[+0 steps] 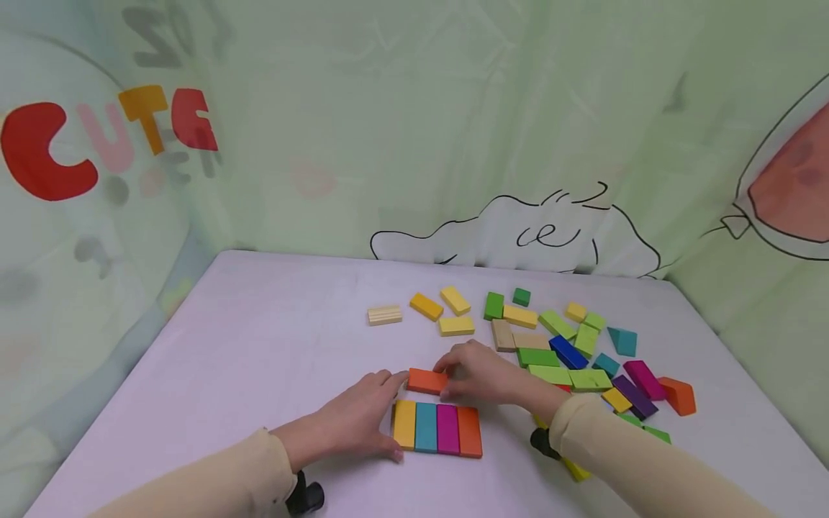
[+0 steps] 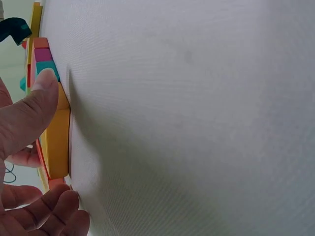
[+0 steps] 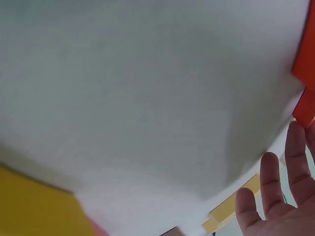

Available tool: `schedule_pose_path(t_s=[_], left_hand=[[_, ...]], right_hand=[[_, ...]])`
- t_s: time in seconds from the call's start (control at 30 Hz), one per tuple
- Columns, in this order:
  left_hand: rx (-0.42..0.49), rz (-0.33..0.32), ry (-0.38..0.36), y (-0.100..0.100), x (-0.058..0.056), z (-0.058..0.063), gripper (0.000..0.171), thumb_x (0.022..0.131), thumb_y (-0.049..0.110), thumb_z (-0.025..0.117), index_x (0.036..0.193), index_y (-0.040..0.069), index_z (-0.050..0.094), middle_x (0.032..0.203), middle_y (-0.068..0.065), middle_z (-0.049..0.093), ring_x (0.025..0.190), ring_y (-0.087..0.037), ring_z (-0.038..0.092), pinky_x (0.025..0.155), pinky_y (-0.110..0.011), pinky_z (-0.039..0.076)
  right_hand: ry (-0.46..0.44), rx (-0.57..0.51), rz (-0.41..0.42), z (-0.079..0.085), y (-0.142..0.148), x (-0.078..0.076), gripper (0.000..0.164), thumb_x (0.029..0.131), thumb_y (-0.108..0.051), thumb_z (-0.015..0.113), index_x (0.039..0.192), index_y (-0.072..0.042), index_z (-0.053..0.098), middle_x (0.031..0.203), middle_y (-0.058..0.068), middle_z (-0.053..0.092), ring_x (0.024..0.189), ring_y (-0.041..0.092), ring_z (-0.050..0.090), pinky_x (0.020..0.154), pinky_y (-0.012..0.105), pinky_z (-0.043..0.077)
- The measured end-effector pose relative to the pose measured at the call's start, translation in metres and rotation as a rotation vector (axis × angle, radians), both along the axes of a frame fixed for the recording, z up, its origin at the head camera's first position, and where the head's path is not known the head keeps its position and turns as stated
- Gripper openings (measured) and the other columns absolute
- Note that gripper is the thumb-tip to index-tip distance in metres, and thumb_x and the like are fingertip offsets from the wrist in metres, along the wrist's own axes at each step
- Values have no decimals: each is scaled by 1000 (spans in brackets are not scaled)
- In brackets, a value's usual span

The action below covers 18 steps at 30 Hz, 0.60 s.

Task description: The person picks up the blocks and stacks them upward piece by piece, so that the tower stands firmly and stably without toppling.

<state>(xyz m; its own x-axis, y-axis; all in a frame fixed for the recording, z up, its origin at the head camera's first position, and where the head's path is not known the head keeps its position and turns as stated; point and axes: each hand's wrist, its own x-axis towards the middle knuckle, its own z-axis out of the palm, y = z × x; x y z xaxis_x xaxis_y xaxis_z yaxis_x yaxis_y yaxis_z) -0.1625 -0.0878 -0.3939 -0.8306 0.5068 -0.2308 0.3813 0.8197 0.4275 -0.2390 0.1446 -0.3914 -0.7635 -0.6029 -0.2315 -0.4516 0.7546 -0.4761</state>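
Four flat blocks stand side by side in a row: yellow, teal, magenta and orange. Just behind them lies a second orange block, its long side along the row. My right hand pinches its right end between thumb and fingers. At its left end are the fingertips of my left hand, whose thumb extends beside the yellow block's near corner. The left wrist view shows that thumb over the row's side and the other fingers loosely bent.
Many coloured blocks lie scattered to the right, among them a blue block and a purple block. Farther back are yellow blocks and a ridged wooden block. A printed curtain hangs behind the white table.
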Motion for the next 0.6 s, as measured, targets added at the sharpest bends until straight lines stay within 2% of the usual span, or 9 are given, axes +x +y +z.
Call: schedule_pose_path(t_s=[0.23,0.6], left_hand=[[17,-5,-15,-1,-3,1,106,71,45,93,154,4,41,135,-10,58,119,-22,55,108,-40,53],[15,-30,-13,-1,-6,-1,103,70,45,93,152,4,45,130,-9,58,113,-20,54,105,-37,54]], right_hand=[[-21,-9,84,6,-6,6,31,88,-21,81,117,-10,77,103,-1,74,101,15,60,89,34,50],[-5,-13,107,3,-7,8,29,91,-19,78,119,-10,76,105,1,75,102,16,63,92,38,52]])
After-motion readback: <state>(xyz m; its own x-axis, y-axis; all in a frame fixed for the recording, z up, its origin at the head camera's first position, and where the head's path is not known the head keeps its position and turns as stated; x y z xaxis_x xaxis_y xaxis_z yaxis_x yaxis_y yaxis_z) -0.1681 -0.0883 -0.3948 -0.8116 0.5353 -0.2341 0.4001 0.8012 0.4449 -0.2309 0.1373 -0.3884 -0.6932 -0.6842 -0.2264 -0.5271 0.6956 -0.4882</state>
